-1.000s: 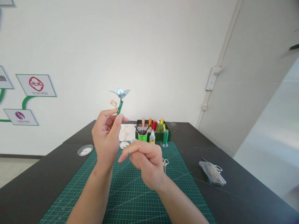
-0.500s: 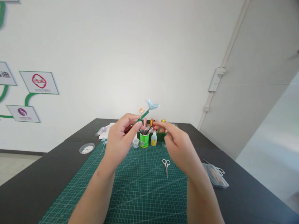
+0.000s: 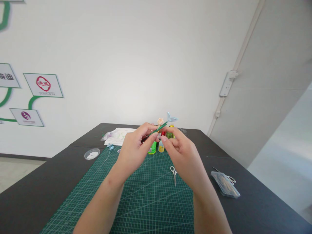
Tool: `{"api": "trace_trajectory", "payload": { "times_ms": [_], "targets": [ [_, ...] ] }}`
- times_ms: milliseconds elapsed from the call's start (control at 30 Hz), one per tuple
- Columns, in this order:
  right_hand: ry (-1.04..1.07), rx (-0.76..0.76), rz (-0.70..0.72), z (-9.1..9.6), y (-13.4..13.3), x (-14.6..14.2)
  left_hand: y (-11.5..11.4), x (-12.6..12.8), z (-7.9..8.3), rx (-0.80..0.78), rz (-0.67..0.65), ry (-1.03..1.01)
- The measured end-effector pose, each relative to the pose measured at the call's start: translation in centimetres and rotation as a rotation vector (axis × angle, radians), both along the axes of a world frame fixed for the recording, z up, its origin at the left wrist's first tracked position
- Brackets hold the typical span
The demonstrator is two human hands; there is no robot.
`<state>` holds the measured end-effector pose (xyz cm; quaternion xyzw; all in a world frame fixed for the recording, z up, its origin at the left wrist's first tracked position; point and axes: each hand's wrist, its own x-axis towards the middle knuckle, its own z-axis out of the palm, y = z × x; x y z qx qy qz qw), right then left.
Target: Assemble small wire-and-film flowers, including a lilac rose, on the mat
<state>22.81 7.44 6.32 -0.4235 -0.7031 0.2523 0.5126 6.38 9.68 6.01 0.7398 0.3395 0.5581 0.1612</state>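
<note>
Green wrapped stem [image 3: 159, 128], centre frame: light, petals [image 3: 172, 117] fragile, so grip stem. Left hand [image 3: 136, 151] pinches it; right hand [image 3: 182, 156] probably too.

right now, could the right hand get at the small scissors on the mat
Probably yes. The scissors lie uncovered on the cutting mat beside the right hand, nothing between them. But it pinches the green stem with the left hand and would have to let go first.
</note>
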Motion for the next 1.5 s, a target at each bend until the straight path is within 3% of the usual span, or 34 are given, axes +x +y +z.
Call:
{"api": "trace_trajectory", "payload": {
  "times_ms": [67, 233, 367, 600, 833, 1033, 1267, 1500],
  "targets": [
    [-0.062, 0.037, -0.066, 0.0, -0.1, 0.4, 0.2, 0.0, 0.1, -0.018, 0.007, 0.009],
    [-0.199, 0.12, -0.041, 0.2, -0.8, 1.2, 0.6, 0.0, 0.0, -0.03, 0.064, 0.06],
    [-0.17, 0.176, -0.047, 0.5, -1.8, 1.8, 0.9, 0.1, -0.2, -0.047, 0.128, 0.133],
    [-0.009, 0.227, -0.011, 0.9, -2.3, 3.9, 0.2, 0.2, -0.6, -0.115, -0.016, 0.545],
    [0.065, 0.246, -0.115, 1.0, -0.1, 4.8, -0.4, 0.2, -0.4, -0.071, -0.182, 0.776],
    [0.095, 0.185, -0.129, 0.2, 2.9, 4.8, -1.0, 0.3, -0.1, -0.046, -0.243, 0.786],
    [0.137, 0.144, -0.152, -0.4, 5.0, 4.9, -1.3, -0.3, -0.1, 0.036, -0.16, 0.748],
    [0.131, 0.114, -0.153, -1.2, 6.6, 5.0, -1.2, -0.9, 0.0, 0.241, -0.024, 0.624]
  ]
}}
